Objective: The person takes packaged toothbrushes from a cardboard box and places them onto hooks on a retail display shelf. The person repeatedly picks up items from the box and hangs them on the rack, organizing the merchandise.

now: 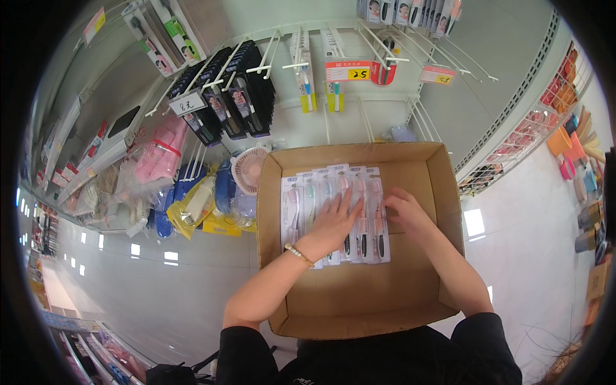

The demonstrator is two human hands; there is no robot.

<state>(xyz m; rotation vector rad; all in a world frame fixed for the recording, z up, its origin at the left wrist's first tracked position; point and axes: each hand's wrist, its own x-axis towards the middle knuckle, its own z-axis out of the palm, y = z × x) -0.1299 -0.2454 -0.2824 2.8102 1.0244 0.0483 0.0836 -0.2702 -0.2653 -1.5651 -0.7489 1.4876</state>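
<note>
An open cardboard box [365,301] stands before me, with several blister-packed toothbrushes [380,216] side by side on its floor. Their brush heads point away from me and come in pink, green and blue tones; some handles end in black grips. My left hand [332,219], with a beaded bracelet [299,255] at the wrist, lies spread over the middle packs and covers part of them. Along the right edge of the row, my right hand [404,209] has bent fingers at the outermost pack. Whether its fingertips grip that pack is hard to see.
Beyond the box, white display hooks [269,62] carry black toothbrush packs [245,96] and a few lighter ones [306,91]. Price tags [347,71] hang from them. A pink fan [251,169] and bagged goods [192,202] sit left of the box. A perforated shelf upright [510,96] rises at right.
</note>
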